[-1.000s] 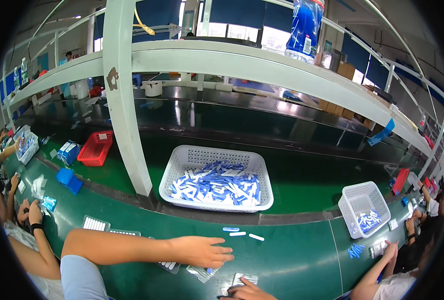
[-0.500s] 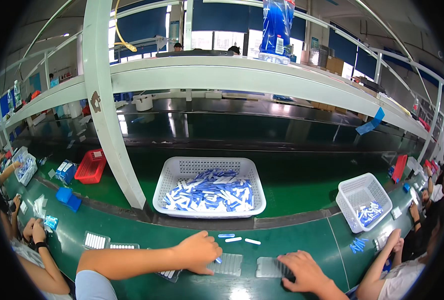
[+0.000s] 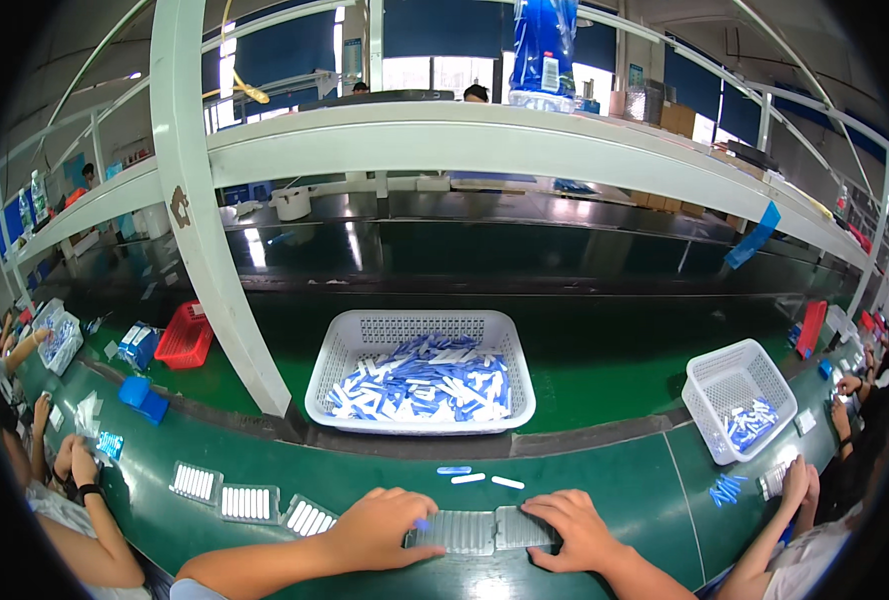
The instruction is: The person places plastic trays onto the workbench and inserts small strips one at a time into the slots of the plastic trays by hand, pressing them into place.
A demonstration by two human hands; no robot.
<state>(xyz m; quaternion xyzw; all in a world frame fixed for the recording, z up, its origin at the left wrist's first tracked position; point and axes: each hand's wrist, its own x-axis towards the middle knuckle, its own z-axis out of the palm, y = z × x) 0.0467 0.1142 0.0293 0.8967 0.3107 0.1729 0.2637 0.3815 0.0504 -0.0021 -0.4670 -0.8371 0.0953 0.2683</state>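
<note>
Left hand [image 3: 380, 525]: palm down on the green bench, fingers spread, tips pressing the left clear tray [image 3: 457, 531].
Right hand [image 3: 565, 527]: flat, fingers apart, resting on the right clear tray [image 3: 517, 526].
Trays: side by side, touching, between both hands.
Loose sticks [image 3: 480, 478]: three, just beyond the trays.
White basket [image 3: 422, 372]: behind them, heaped with blue and white sticks.

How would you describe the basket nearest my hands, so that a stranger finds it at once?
Start at the white post rising from the green table. Just right of its foot sits a wide white mesh basket, heaped with blue and white sticks. The other white basket, far right, is smaller and nearly empty.
</note>
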